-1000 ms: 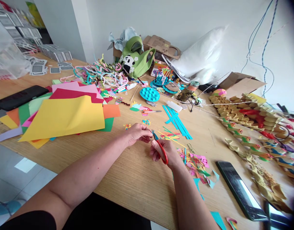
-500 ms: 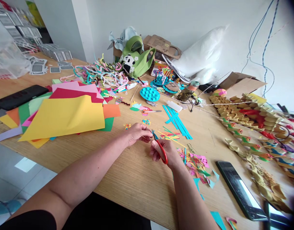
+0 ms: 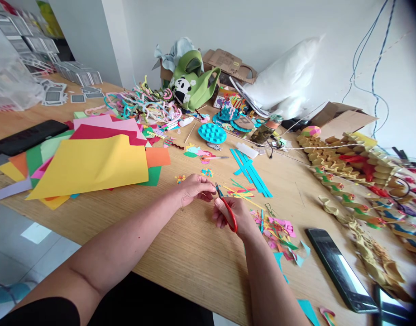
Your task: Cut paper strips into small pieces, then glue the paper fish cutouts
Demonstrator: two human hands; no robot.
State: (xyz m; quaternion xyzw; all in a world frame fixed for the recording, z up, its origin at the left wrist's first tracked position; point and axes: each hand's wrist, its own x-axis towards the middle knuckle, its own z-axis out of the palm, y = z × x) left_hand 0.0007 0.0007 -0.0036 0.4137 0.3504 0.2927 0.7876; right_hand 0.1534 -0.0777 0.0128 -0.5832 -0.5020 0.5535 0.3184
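Note:
Red-handled scissors [image 3: 231, 217] are in my right hand [image 3: 235, 216], their blades pointing up and left toward my other hand. My left hand [image 3: 197, 189] is closed in a pinch beside the blade tips; whatever its fingers hold is too small to make out. Just beyond my hands lie thin coloured paper strips [image 3: 241, 192] and small piles of cut bits, one of blue and yellow bits [image 3: 207, 172] and one of orange and yellow bits [image 3: 180, 179]. Wider blue paper strips [image 3: 251, 174] rest farther to the right.
A stack of coloured paper with a yellow sheet [image 3: 92, 163] on top covers the left side. Paper scraps [image 3: 279, 233] and a phone [image 3: 340, 269] lie at right. Behind are a blue egg-shaped plate [image 3: 212, 134], pipe cleaners [image 3: 143, 106], a green panda bag [image 3: 196, 86] and a jar [image 3: 267, 130].
Both hands stay in almost the same place. The scissor blades have shifted very slightly; everything on the table is unmoved.

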